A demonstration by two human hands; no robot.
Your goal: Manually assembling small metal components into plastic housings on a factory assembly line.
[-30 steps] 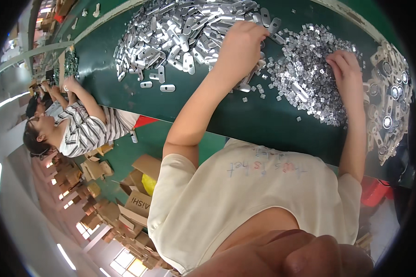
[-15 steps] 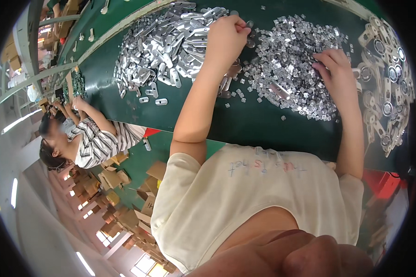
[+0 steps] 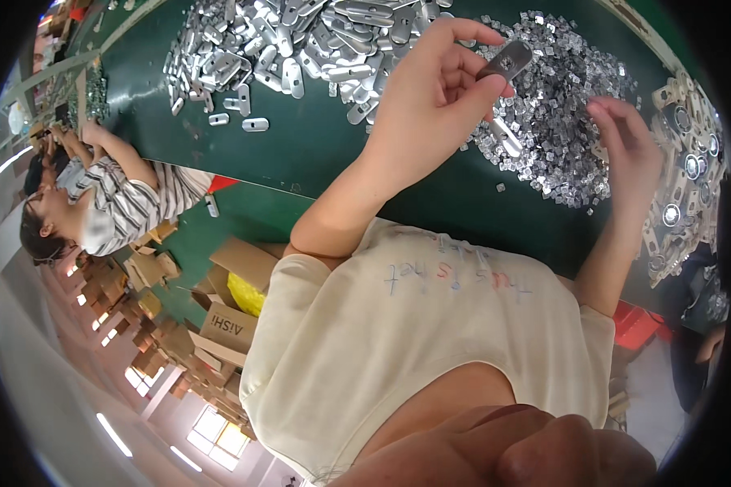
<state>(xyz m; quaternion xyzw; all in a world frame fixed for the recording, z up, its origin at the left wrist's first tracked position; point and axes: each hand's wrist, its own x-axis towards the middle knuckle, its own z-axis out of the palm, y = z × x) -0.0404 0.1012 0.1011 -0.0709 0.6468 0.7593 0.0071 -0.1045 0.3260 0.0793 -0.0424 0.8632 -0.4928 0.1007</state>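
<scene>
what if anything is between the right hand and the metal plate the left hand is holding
Nothing visible: the left hand holds the metal plate, and the right hand is to its right, lower in the picture. A pile of small parts shows behind the gap.

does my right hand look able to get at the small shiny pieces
Likely yes: the right hand is at the right edge of the pile of small shiny pieces, with nothing visible between.

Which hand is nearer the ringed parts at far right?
Right: the right hand is at the left edge of the ringed parts; the left hand is farther left, holding a metal plate.
</scene>
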